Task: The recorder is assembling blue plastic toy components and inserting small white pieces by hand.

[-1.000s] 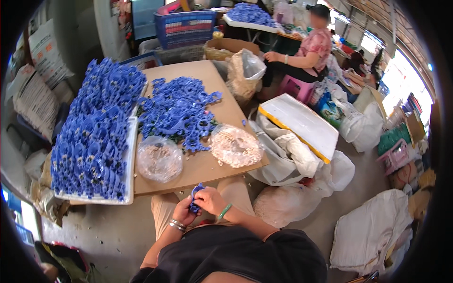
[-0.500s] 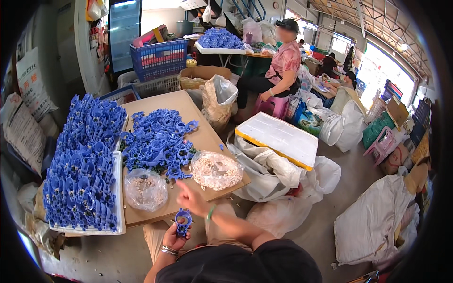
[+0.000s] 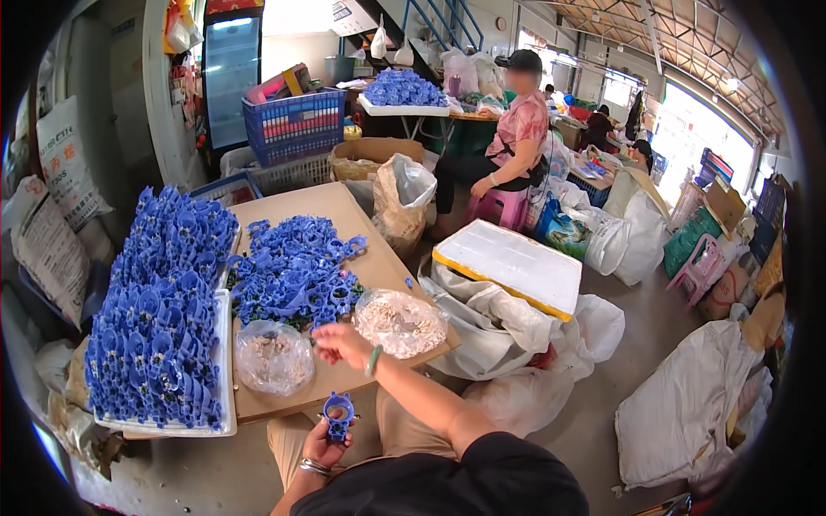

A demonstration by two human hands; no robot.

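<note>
My left hand (image 3: 324,445) grips a blue plastic figure part (image 3: 338,411) with a round ring opening, upright above my lap. At the table's near edge, my right hand (image 3: 344,342) hovers between two clear plastic bags, its fingers stretched forward and slightly apart with nothing visible in them. The left clear bag (image 3: 274,365) holds some small pale pieces. In the right clear bag (image 3: 400,322) there are many more pale pieces. Just beyond my right fingertips lies a loose heap of blue plastic parts (image 3: 297,267).
At left, white foam trays (image 3: 225,378) carry dense rows of blue parts (image 3: 155,344). Sacks (image 3: 482,318) and a white foam lid with yellow edge (image 3: 512,262) stand right of the brown tabletop (image 3: 335,205). A person in a pink top (image 3: 520,129) sits beyond on a pink stool.
My right hand has moved slightly left and forward to the gap between the bags, from a pointing finger to several outstretched fingers. My left hand still holds the blue part; the view has shifted slightly.
</note>
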